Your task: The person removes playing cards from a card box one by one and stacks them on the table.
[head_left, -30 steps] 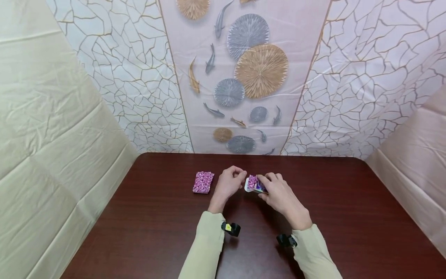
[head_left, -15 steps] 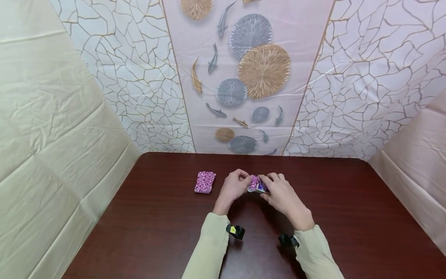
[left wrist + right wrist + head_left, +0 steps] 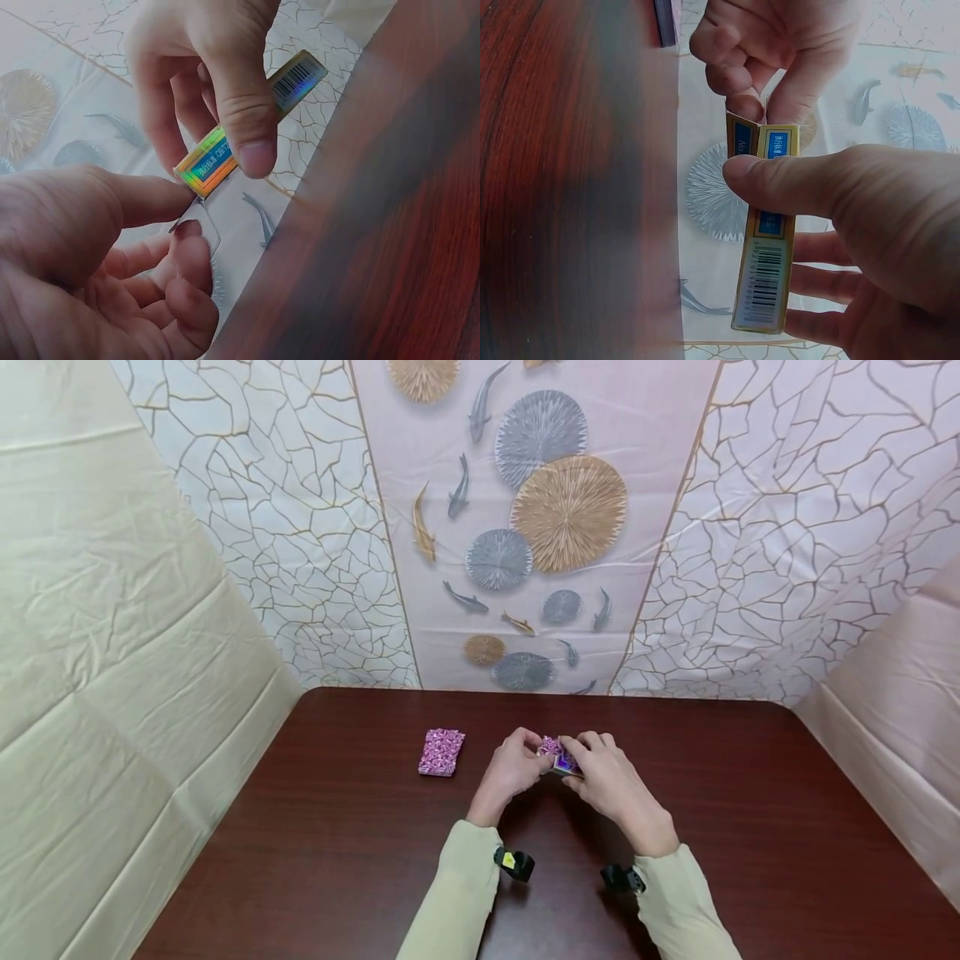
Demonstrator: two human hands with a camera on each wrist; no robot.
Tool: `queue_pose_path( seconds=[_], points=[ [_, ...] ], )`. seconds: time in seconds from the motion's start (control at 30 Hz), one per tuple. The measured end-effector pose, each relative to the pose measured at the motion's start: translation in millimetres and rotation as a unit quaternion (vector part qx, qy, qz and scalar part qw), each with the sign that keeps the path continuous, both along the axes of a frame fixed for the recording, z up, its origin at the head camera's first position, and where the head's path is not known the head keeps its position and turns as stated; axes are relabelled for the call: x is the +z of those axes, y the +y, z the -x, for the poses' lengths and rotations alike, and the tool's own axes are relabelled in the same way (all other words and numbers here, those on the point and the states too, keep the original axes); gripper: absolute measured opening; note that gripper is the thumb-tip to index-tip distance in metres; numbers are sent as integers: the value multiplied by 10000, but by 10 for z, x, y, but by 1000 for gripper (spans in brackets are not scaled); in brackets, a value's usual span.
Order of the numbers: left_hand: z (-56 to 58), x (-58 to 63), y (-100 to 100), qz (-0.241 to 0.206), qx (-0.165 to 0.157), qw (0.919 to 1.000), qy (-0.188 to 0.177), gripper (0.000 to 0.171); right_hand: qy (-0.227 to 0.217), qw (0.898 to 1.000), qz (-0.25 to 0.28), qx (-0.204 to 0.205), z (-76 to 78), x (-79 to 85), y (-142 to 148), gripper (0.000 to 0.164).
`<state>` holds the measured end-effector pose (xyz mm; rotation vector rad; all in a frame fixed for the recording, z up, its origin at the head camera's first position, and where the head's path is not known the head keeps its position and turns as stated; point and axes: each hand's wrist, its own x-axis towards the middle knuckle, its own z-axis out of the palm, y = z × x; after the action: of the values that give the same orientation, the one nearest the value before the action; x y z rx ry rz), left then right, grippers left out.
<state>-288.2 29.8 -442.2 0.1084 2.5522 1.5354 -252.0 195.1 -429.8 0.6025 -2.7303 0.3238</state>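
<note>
My right hand (image 3: 611,777) grips a small playing card box (image 3: 567,763), its thumb along one narrow side and its fingers on the other. The box has gold edges, blue labels and a barcode (image 3: 763,285) on that side. Its open end points left, and a pink patterned card back (image 3: 550,746) shows there. At this end the thumb and fingertips of my left hand (image 3: 513,768) pinch the box's flap, which they mostly hide. In the right wrist view a short side flap (image 3: 742,133) stands folded out. A squared stack of pink patterned playing cards (image 3: 441,752) lies left of my hands.
Both forearms rest over a dark red-brown wooden table (image 3: 337,860). Behind its far edge hangs a patterned cloth (image 3: 517,635) with fish and round leaf shapes. Pale fabric (image 3: 135,693) closes off the left side, and more hangs at the right.
My left hand has moved right onto the open end of the card box, and its fingers now cover the white flap seen earlier. The right hand keeps its hold; the card stack stays put.
</note>
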Motion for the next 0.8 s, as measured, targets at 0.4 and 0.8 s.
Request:
queue_pose_path(
  seconds=[0.4,0.8],
  points=[
    [-4,1,16,-93,90,9999,43,26,46,10000,-24,23,-12,8,-19,55],
    [-9,16,-9,-332,17,9994,-71,26,-18,10000,-49,16,-6,4,-33,55]
  ],
)
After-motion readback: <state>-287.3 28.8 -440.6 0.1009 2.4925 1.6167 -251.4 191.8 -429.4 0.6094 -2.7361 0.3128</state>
